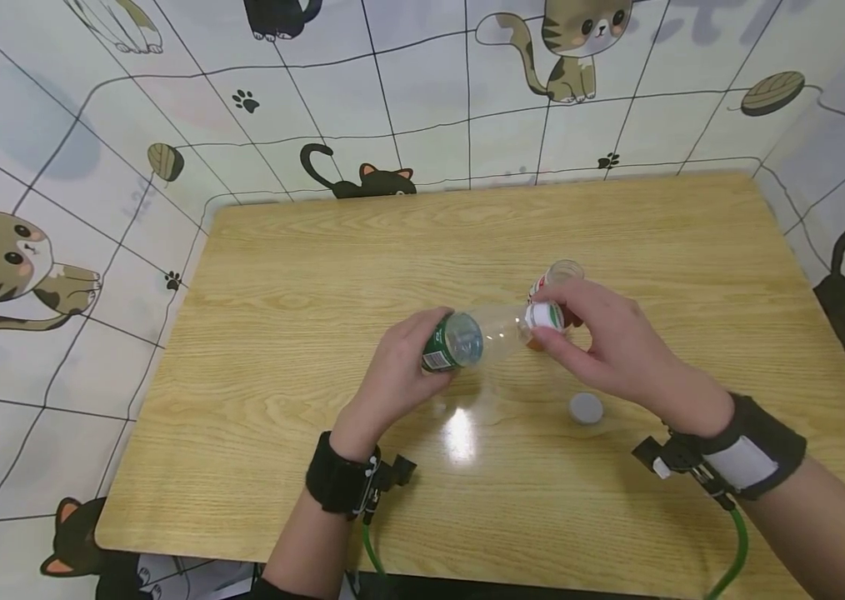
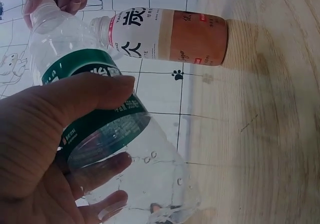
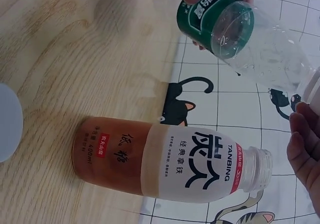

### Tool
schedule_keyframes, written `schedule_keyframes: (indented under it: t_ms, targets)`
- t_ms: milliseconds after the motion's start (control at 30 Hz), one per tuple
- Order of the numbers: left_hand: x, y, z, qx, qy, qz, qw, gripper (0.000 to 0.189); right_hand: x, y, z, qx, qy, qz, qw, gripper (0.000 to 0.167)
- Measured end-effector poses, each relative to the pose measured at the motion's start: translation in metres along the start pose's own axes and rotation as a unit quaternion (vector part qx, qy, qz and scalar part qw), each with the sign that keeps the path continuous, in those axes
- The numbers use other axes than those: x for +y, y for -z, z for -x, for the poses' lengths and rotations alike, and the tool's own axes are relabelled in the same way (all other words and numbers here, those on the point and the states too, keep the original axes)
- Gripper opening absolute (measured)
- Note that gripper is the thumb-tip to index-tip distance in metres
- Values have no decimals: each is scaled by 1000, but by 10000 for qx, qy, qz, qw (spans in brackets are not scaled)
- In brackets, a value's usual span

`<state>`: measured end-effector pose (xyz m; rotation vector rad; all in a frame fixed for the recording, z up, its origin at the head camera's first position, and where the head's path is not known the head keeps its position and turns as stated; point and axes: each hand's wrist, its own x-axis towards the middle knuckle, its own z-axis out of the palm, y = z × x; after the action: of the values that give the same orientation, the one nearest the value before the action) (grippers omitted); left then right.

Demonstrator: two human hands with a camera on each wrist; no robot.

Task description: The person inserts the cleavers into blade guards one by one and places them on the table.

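My left hand [image 1: 396, 358] grips a clear plastic bottle [image 2: 107, 111] round its green label, the bottle tilted with its neck toward the right. At that neck my right hand [image 1: 617, 342] pinches the white cap [image 1: 542, 316] between thumb and fingers. Just behind the right hand, a latte bottle [image 3: 185, 161] with a brown and white label stands upright on the table, its mouth uncapped. The head view shows it partly hidden by the right hand. A loose white cap [image 1: 586, 408] lies on the tabletop, nearer to me than the latte bottle.
The wooden table [image 1: 302, 275] meets white tiled walls [image 1: 430, 100] printed with cartoon cats at the back and sides. Black straps [image 1: 340, 473] with small cameras circle both wrists, and green cables [image 1: 733, 550] run from them toward the front edge.
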<state>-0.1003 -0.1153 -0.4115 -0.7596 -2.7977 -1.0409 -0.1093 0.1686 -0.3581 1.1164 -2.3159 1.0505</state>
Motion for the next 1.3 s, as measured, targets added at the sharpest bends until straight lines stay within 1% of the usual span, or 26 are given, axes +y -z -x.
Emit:
schedule_keyframes:
  t_ms: [133, 200, 267, 300, 433, 533, 600, 733, 800, 900, 1133, 1300]
  targets:
    - [3, 1, 1, 341, -166, -467, 9982, 79, 1, 0, 1, 3, -208, 7, 9998, 58]
    - [5, 1, 1, 496, -198, -722, 9960, 79, 1, 0, 2, 48, -414, -40, 9991, 58]
    - [7, 2, 2, 619, -210, -967, 9932, 80, 0, 0, 4, 150, -659, -154, 9976, 54]
    - [8, 2, 2, 679, -224, -1066, 9917, 79, -1, 0, 4, 223, -794, -223, 9963, 51]
    - [11, 3, 2, 857, -274, -1375, 9864, 78, -5, 1, 4, 444, -1455, -506, 9871, 31]
    - [13, 3, 2, 954, -310, -1500, 9836, 77, -7, 1, 3, 440, -1805, -604, 9807, 19]
    - [14, 3, 2, 1006, -326, -1546, 9823, 77, -7, 1, 3, 368, -1914, -624, 9788, 16]
    - [13, 3, 3, 1051, -345, -1600, 9809, 77, -7, 0, 4, 247, -1991, -612, 9777, 8]
    - [13, 2, 3, 1041, -339, -1586, 9812, 77, -8, 0, 4, 195, -1979, -585, 9783, 8]
    - [13, 3, 3, 1024, -341, -1479, 9831, 78, -8, 2, 4, 107, -1886, -534, 9805, 12]
    - [11, 1, 3, 861, -293, -1055, 9903, 81, -8, 5, 3, 48, -1564, -458, 9866, 18]
    - [9, 0, 3, 685, -240, -794, 9942, 81, -7, 6, 3, 77, -1209, -466, 9915, 23]
